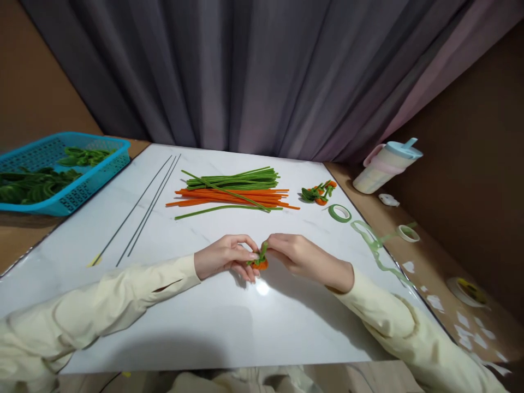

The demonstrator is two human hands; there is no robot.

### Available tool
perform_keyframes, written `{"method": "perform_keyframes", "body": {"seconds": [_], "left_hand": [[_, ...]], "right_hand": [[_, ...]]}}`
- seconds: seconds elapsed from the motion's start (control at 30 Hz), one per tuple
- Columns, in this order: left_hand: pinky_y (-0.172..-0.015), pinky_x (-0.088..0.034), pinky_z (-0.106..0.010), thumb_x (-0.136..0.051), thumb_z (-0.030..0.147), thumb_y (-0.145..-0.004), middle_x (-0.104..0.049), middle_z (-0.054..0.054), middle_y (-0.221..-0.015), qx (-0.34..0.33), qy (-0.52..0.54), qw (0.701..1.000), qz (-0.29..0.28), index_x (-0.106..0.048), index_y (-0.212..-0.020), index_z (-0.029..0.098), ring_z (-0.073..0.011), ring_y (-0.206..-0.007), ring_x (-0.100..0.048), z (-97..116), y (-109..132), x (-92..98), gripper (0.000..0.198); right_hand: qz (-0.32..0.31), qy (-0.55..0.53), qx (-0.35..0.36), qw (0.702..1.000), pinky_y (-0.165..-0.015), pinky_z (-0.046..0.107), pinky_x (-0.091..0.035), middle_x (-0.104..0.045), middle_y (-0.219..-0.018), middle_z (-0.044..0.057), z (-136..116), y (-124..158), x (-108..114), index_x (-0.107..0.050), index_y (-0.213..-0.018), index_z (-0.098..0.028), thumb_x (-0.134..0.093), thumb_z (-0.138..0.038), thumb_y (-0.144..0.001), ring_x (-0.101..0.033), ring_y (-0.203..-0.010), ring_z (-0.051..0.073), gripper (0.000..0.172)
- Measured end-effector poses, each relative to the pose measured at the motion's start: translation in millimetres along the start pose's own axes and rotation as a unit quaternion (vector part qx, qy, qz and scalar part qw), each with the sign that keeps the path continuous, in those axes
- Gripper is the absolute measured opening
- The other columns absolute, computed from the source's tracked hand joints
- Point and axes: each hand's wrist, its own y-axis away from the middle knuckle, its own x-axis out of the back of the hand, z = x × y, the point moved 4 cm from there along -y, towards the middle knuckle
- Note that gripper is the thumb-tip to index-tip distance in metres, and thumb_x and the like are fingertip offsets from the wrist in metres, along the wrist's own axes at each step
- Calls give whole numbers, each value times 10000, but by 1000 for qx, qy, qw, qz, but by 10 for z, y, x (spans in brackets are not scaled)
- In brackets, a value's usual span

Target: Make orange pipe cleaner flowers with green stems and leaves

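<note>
Between my hands, over the near middle of the white board, is a small pipe-cleaner flower (260, 264), orange below with a green top and stem. My left hand (229, 256) pinches it from the left, thumb on top and fingers beneath. The fingers of my right hand (292, 254) close together at its green stem; their tips are partly hidden. Beyond my hands lie a bundle of green pipe cleaners (237, 179) and a bundle of orange pipe cleaners (229, 197), with single green ones across and in front. Finished-looking orange and green pieces (317, 194) sit in a small pile to the right.
A blue basket (67, 204) holding green leafy pieces stands at the left. Thin dark wires (149, 207) lie on the board (229, 333). Green tape (339, 213), a loose green strip (380, 256), a tumbler (385, 166) and white scraps (435, 303) are on the right.
</note>
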Motion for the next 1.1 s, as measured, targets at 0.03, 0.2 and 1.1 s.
{"method": "perform_keyframes", "body": {"seconds": [0.03, 0.2, 1.1], "left_hand": [[-527, -515, -218, -708, 298, -715, -696, -89, -654, 5, -5, 1000, 2, -520, -818, 130, -162, -561, -670, -3, -1, -5, 273], [-515, -522, -227, -730, 312, -684, -688, -82, -640, 20, -18, 1000, 3, -521, -790, 123, -178, -571, -674, -7, -5, -12, 301], [-522, -526, -265, -676, 267, -722, -674, -67, -576, 19, -35, 999, 2, -508, -853, 113, -179, -528, -660, -45, -15, -15, 262]], "right_hand": [[-16, 7, 14, 1000, -606, 233, -409, -604, -792, 63, -21, -41, 2, -562, -874, -143, -355, -56, -869, -538, -675, 136, 225], [-133, 15, 24, 991, -547, 207, -346, -609, -788, 45, -76, -65, 108, -543, -937, -151, -435, 13, -736, -498, -611, 119, 282], [43, -155, -68, 985, -487, 168, -301, -515, -537, -76, -129, -227, 33, -448, -994, -169, -462, -33, -748, -397, -454, 72, 281]]}}
